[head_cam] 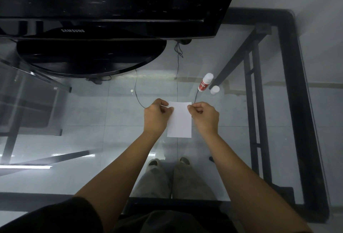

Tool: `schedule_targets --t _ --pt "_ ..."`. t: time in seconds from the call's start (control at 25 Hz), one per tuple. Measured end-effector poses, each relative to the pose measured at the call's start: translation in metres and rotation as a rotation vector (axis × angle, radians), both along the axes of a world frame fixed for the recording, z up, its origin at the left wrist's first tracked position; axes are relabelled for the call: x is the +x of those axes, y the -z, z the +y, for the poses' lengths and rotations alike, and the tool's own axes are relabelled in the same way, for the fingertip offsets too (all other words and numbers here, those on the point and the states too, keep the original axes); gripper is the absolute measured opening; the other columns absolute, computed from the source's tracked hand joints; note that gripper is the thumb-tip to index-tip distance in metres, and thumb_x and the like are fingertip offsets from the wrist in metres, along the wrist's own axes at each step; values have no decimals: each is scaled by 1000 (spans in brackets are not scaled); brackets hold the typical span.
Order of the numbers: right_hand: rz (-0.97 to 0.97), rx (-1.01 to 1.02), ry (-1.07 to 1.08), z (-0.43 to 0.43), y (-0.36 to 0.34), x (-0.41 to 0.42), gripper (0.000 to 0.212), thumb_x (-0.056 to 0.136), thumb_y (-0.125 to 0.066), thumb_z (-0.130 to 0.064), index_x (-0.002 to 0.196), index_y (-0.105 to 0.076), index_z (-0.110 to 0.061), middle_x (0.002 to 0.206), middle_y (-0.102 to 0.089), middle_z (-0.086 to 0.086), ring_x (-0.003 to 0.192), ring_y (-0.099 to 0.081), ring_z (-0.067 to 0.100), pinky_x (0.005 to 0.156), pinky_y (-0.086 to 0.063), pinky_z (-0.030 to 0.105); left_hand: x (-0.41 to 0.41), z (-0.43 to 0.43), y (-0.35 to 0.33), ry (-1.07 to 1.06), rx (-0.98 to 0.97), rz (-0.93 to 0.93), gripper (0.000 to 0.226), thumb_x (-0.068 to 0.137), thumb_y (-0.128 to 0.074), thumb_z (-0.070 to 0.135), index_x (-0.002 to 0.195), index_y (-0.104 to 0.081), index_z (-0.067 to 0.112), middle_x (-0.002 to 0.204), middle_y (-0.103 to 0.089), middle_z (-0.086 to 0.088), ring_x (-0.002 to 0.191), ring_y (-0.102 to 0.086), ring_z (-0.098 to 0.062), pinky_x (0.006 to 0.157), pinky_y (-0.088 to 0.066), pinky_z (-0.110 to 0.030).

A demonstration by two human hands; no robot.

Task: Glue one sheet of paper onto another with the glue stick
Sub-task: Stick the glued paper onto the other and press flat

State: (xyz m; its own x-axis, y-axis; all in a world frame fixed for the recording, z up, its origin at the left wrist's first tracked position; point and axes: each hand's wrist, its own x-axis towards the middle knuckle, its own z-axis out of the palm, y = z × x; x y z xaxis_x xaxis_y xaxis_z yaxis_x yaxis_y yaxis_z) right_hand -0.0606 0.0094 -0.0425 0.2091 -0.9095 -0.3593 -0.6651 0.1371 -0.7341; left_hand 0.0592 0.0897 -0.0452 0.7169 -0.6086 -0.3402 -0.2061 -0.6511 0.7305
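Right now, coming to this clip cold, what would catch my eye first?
The white sheet of paper at the centre, pinched at its far corners by the left hand and the right hand over a glass table. Beyond the right hand lies an uncapped glue stick, its white cap beside it. A black Samsung monitor fills the top left.
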Motion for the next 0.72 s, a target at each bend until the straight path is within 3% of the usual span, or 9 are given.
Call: schedule_targets --t 0.24,0.52,0.64,0.72 --pt "9 -40 4 2 -1 3 16 84 -65 -23 89 -68 -8 85 -72 5 68 -57 9 58 -35 9 -1 -4 0 -22 32 -25 16 82 -68 17 90 -63 5 71 -58 1 61 -51 -6 57 -35 -5" --pt "106 -122 -45 3 2 9 17 86 -63 -24 91 -64 -8 87 -70 8 67 -55 11 56 -34 10 -3 -12 -7 -68 111 16 23 80 -68 17 94 -56 4 78 -62 -7 72 -56 -20 65 -45 -27" --pt "198 -200 -116 1 4 8 22 85 -64 -27 98 -59 -10 93 -68 9 71 -57 15 65 -41 16 -2 -15 -11 -103 116 75 33 78 -69 16 95 -41 10 78 -61 -8 67 -54 -20 62 -42 -30" --pt "207 -335 -256 -1 6 -2 27 86 -62 -28 106 -56 -12 105 -63 9 89 -60 21 78 -42 23 -3 -16 -12 -111 124 92 38 78 -70 16 95 -37 12 84 -63 -11 65 -52 -18 60 -40 -28"
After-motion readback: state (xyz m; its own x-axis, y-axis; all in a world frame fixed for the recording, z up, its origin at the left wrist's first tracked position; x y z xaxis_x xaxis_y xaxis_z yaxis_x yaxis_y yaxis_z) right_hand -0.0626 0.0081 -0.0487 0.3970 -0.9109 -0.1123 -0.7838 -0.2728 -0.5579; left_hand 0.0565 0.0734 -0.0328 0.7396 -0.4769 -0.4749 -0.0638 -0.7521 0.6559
